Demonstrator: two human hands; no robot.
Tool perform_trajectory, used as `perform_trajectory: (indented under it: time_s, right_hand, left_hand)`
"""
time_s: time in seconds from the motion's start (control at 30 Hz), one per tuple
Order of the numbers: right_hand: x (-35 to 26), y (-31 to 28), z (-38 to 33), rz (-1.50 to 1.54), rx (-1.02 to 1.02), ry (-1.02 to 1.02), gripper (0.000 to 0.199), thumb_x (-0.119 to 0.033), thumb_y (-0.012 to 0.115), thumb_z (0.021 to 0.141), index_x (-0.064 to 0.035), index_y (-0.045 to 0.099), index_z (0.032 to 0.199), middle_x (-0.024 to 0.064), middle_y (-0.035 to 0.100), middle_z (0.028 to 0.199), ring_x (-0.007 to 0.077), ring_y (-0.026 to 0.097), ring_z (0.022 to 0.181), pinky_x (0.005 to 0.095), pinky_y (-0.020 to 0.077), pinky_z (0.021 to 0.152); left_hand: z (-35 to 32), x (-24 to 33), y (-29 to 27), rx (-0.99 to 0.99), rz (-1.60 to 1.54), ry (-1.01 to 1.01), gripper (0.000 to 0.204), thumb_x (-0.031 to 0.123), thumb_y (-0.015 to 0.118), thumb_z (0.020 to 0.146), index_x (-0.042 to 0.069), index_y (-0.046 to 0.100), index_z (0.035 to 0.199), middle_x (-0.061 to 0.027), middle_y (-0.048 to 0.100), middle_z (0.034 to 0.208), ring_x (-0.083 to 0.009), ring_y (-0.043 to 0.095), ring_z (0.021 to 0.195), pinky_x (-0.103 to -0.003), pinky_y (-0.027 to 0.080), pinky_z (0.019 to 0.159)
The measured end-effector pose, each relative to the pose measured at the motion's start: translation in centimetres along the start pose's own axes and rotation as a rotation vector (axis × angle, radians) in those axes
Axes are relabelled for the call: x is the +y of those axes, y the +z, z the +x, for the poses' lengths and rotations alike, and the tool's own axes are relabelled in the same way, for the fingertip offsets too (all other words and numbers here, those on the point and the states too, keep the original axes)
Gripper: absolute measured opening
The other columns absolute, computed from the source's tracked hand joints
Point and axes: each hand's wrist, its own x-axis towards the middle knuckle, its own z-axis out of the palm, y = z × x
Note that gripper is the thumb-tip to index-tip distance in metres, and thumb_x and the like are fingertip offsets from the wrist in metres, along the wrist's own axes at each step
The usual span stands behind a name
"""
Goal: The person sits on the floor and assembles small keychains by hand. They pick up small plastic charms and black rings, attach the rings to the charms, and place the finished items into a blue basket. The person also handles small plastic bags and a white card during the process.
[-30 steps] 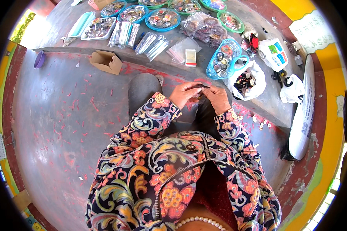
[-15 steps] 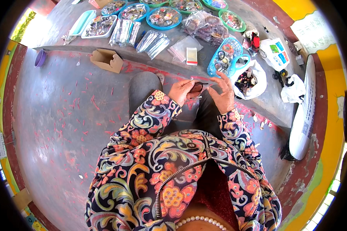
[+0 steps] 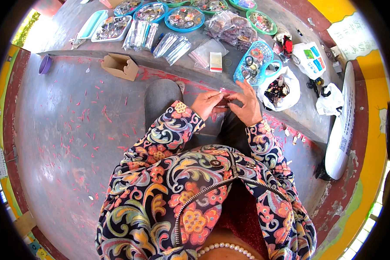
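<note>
In front of my knees both hands are close together, their fingertips almost meeting. My left hand [image 3: 206, 105] is closed in a pinch, with a tiny white bit showing at its fingertips. The thin dark band it holds is mostly hidden behind the fingers. Thumb and forefinger of my right hand [image 3: 248, 107] bend in toward the same spot, while its other fingers point up and away. Whatever lies between the right fingertips is too small to make out. Just beyond the right hand stands a blue plastic basket [image 3: 274, 55] with dark rings and a reddish item inside.
A white bag [image 3: 292, 97] of dark small items sits right of the basket. Along the raised ledge lie a small white-and-red box [image 3: 216, 62], silvery packets [image 3: 172, 49], bagged brown items [image 3: 232, 30] and a blue tray [image 3: 185, 29]. An open cardboard box [image 3: 120, 67] stands left.
The dark loop that showed between my hands is now mostly hidden by fingers. My right hand has shifted slightly left, its thumb and forefinger nearer the left fingertips.
</note>
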Motion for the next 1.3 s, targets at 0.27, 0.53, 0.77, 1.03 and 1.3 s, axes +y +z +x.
perform_trajectory:
  time_s: [0.27,0.53,0.77,1.03,1.3]
  right_hand:
    - [1.5,0.4,0.1,-0.005,-0.183,-0.015,0.017,-0.02,0.065,0.064,-0.0118,0.067,0.08,0.0164,0.05,0.118,0.0364,0.036,0.119,0.0413,0.0309,0.098]
    - [2.1,0.4,-0.1,0.014,-0.171,-0.017,0.016,-0.021,0.064,0.067,-0.0108,0.067,0.078,0.0146,0.052,0.116,0.0358,0.041,0.115,0.041,0.0332,0.096]
    - [2.1,0.0,0.2,0.007,-0.268,-0.083,0.019,-0.024,0.063,0.068,-0.0085,0.066,0.079,0.0156,0.054,0.112,0.0344,0.043,0.113,0.0401,0.0343,0.094]
    - [2.3,0.3,0.1,0.065,-0.331,-0.017,0.022,-0.026,0.062,0.069,-0.0074,0.065,0.081,0.0168,0.054,0.111,0.0325,0.049,0.107,0.0377,0.0371,0.091]
    - [2.9,0.4,0.2,0.092,-0.365,-0.032,0.016,-0.02,0.065,0.068,-0.0086,0.066,0.079,0.0176,0.055,0.109,0.0332,0.05,0.105,0.0368,0.0387,0.09]
  left_hand:
    - [0.0,-0.2,0.1,0.001,0.091,-0.051,0.029,0.018,0.042,0.092,-0.002,0.052,0.111,-0.0112,0.057,0.104,-0.0184,0.058,0.093,-0.031,0.049,0.079]
    - [0.2,-0.3,0.0,0.035,0.06,-0.077,0.029,0.019,0.043,0.092,-0.003,0.054,0.108,-0.0119,0.058,0.102,-0.0194,0.059,0.09,-0.031,0.05,0.079]
    - [0.3,-0.7,-0.3,-0.004,0.081,-0.09,0.03,0.019,0.044,0.091,-0.004,0.054,0.107,-0.0126,0.058,0.101,-0.0207,0.06,0.089,-0.032,0.05,0.078]
    - [0.3,-0.4,0.0,0.075,0.082,-0.118,0.029,0.018,0.043,0.091,-0.004,0.054,0.106,-0.0121,0.058,0.099,-0.0195,0.06,0.088,-0.031,0.051,0.077]
    - [0.5,-0.8,-0.6,-0.009,0.056,-0.114,0.029,0.018,0.043,0.092,-0.004,0.053,0.106,-0.0127,0.058,0.099,-0.0198,0.059,0.089,-0.031,0.05,0.08]
